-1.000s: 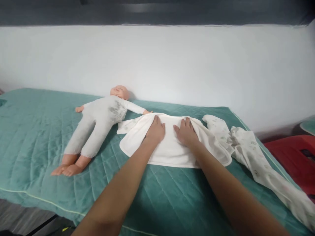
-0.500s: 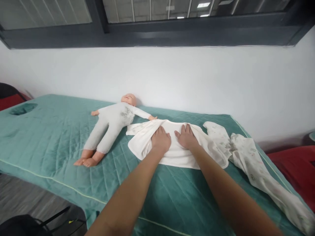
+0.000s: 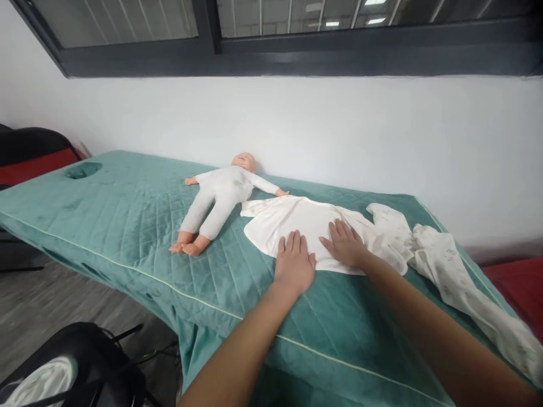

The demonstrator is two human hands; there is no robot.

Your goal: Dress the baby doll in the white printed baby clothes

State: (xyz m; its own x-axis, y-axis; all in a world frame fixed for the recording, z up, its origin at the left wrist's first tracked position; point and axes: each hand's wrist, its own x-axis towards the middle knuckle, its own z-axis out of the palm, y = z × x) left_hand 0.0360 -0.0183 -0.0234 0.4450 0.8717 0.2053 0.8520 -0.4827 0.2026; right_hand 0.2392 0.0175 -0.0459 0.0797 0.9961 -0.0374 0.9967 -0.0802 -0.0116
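A white baby garment (image 3: pixel 311 212) lies spread on the green quilted bed cover (image 3: pixel 139 226). My left hand (image 3: pixel 294 263) rests flat on its lower edge, fingers apart and holding nothing. Also flat, with fingers spread, my right hand (image 3: pixel 344 243) presses on the cloth further right. A baby doll (image 3: pixel 223 192) in a white suit lies on its back to the left, its outstretched hand near the garment's upper left edge. On the right, patterned white clothing (image 3: pixel 449 271) lies crumpled and stretches toward the bed's right edge.
A face hole (image 3: pixel 83 170) is in the bed's left end. Behind runs a white wall (image 3: pixel 297 124) below a dark window frame (image 3: pixel 339 56). A black chair (image 3: pixel 89 356) stands at lower left; red seats (image 3: pixel 517 288) show at right and far left.
My left hand has slid down the garment toward its near edge. My right hand has shifted slightly outward. The cloth lies flatter, and the view has turned a little left.
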